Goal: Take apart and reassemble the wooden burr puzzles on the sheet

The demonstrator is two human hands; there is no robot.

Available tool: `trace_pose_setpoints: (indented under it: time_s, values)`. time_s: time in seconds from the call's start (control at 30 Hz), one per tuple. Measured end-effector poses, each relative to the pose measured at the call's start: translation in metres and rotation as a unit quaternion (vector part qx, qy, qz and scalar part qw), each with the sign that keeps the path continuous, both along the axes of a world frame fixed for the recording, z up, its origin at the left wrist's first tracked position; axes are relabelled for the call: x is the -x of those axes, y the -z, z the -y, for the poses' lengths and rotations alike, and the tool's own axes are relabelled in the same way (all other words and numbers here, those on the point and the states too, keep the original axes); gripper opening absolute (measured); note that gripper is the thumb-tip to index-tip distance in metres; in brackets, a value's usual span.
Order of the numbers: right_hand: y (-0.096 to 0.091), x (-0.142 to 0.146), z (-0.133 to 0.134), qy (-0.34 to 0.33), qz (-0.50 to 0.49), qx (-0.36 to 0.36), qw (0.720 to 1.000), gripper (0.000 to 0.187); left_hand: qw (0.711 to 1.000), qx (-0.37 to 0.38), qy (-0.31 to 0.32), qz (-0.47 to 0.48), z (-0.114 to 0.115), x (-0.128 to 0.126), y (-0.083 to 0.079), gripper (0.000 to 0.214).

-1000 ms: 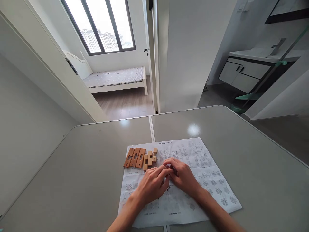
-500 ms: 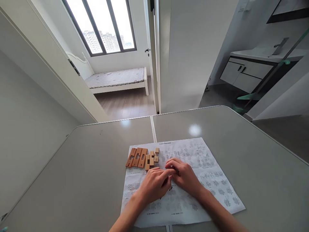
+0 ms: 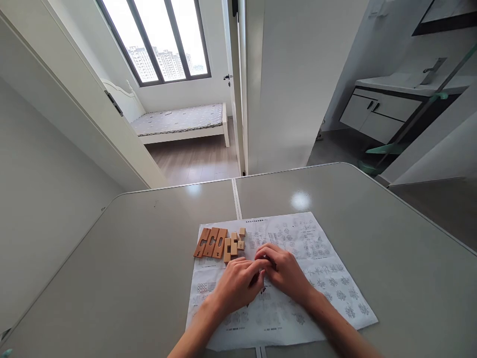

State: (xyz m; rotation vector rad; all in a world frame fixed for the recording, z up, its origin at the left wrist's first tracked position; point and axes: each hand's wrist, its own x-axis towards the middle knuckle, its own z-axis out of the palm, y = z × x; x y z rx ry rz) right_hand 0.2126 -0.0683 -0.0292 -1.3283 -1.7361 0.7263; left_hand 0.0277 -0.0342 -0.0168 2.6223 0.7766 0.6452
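Observation:
My left hand (image 3: 239, 281) and my right hand (image 3: 283, 268) meet over the middle of a printed paper sheet (image 3: 276, 318). The fingers of both are curled inward and touch at the tips. Whatever lies between or under them is hidden. Just beyond my left hand sit several light wooden blocks (image 3: 234, 244), some notched, along with small cubes. To their left, three reddish-brown slotted wooden pieces (image 3: 210, 243) lie side by side, slanted, with dark numbers on their lower ends.
The sheet carries rows of small line drawings and rests on a grey table (image 3: 122, 278) with a pale seam (image 3: 237, 199). Past the table's far edge are a doorway with a bed (image 3: 182, 119), a white wall panel and a sink cabinet (image 3: 380, 107).
Both hands stay in nearly the same place and pose. The blocks and the sheet look unmoved, apart from a very slight shift of the view.

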Motion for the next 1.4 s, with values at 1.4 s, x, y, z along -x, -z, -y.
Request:
trace_pose_setpoints:
  time_s: [1.4]
  values:
    - [0.0028,0.0001,0.0003,0.002,-0.011,0.008,1.0,0.029,1.0,0.012,0.007,0.001,0.0,0.0001,-0.0013,0.023]
